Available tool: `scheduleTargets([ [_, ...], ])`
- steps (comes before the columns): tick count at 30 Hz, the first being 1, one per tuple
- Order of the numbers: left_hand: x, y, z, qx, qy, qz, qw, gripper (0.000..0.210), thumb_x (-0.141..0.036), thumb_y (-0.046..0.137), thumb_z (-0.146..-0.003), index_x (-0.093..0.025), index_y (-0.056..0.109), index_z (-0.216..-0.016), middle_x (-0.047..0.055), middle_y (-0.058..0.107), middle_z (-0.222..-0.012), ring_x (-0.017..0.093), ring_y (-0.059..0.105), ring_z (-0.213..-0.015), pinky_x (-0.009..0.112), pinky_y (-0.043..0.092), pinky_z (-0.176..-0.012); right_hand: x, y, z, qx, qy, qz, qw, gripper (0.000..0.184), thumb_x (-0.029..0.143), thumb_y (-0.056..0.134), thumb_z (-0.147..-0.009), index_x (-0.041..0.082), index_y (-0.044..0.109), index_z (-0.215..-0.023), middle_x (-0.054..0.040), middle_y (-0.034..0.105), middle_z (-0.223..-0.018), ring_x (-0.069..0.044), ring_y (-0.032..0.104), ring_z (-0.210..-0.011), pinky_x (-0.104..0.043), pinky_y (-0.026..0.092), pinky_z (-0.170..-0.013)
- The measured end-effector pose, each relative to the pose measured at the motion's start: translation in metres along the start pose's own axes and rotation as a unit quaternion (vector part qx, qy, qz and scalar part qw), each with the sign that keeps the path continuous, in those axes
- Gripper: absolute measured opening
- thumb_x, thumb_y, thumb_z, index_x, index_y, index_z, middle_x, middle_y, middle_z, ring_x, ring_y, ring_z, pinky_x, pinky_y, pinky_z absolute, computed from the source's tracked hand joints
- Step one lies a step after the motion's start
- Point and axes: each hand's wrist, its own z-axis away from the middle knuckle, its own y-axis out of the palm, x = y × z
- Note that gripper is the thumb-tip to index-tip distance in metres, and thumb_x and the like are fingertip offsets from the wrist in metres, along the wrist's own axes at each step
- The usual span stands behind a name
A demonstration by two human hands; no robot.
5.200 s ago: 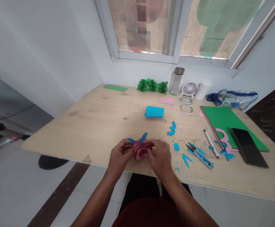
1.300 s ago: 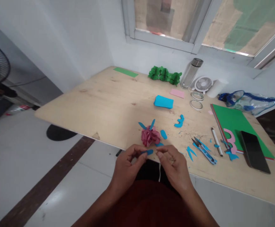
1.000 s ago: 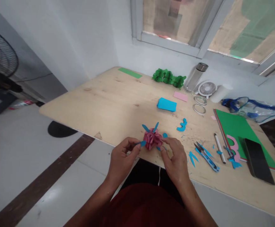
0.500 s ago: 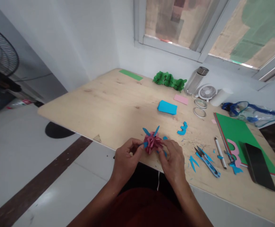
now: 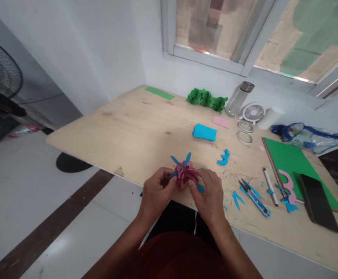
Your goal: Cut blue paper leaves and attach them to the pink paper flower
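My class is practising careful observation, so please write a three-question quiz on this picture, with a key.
1. True or false: the phone lies partly on the green sheet.
2. Which stands between the bottle and the white cylinder? A) pen B) small fan C) snips
3. Fill in the colour: the left hand pinches a ____ paper piece at the pink paper flower.

Key: 1. True. 2. B. 3. Blue.

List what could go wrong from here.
The right hand pinches the flower, whose folds might crush.
The blue strip at the left hand's fingertips could bend or slip.
The snips lie to the right hand's right, blades bare; a careless reach might prick.
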Motion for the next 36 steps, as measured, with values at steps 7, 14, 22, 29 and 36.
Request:
scheduleTargets([
  [7, 0.0047, 0.0002, -0.0005, -0.002, -0.014, 0.028, 1.0, 0.012, -0.027, 0.062, -0.074, -0.017, 0.062, -0.081, -0.002, 0.065, -0.066, 0.012, 0.059, -0.059, 0.022, 0.046, -0.057, -0.0015, 0.0056, -0.0015, -0.004, 0.004, 0.018, 1.0, 0.02, 0.024, 0.054, -0.085, 0.02, 0.061, -0.102, -0.0075, 0.066, -0.09, -0.024, 0.057, -0.088, -0.037, 0.04, -0.077],
  [14, 0.0028, 0.0004, -0.0019, 0.008, -0.007, 0.028, 1.0, 0.009, -0.026, 0.06, -0.075, -0.018, 0.064, -0.08, 0.0, 0.069, -0.072, 0.013, 0.062, -0.064, 0.024, 0.05, -0.062, -0.0024, 0.0067, -0.0017, -0.012, 0.011, 0.016, 1.0, 0.015, 0.024, 0.053, -0.086, 0.02, 0.062, -0.096, -0.0065, 0.067, -0.084, -0.023, 0.058, -0.086, -0.037, 0.039, -0.076],
  [22, 0.0031, 0.0014, -0.0012, 0.005, -0.008, 0.024, 1.0, 0.016, -0.027, 0.061, -0.075, -0.018, 0.064, -0.087, 0.001, 0.069, -0.073, 0.014, 0.062, -0.065, 0.025, 0.051, -0.059, -0.0016, 0.0065, -0.0022, -0.004, 0.019, 0.017, 1.0, 0.016, 0.025, 0.053, -0.085, 0.02, 0.063, -0.097, -0.0063, 0.066, -0.084, -0.023, 0.058, -0.084, -0.036, 0.039, -0.075],
  [29, 0.0024, 0.0027, 0.0038, 0.014, -0.027, 0.05, 0.998, 0.02, -0.031, 0.061, -0.076, -0.017, 0.062, -0.092, 0.002, 0.067, -0.074, 0.015, 0.062, -0.066, 0.027, 0.051, -0.063, -0.002, 0.0067, -0.0013, -0.005, 0.019, 0.023, 1.0, 0.015, 0.024, 0.053, -0.085, 0.019, 0.063, -0.095, -0.0067, 0.065, -0.083, -0.023, 0.057, -0.086, -0.037, 0.039, -0.076],
  [36, -0.0019, 0.0063, 0.003, 0.044, -0.033, 0.074, 0.996, 0.023, -0.03, 0.063, -0.075, -0.018, 0.061, -0.094, 0.004, 0.071, -0.086, 0.018, 0.066, -0.077, 0.029, 0.053, -0.069, -0.0005, 0.0055, -0.0014, -0.008, 0.022, 0.021, 1.0, 0.017, 0.025, 0.052, -0.085, 0.02, 0.063, -0.097, -0.0062, 0.065, -0.082, -0.023, 0.057, -0.083, -0.036, 0.039, -0.075],
])
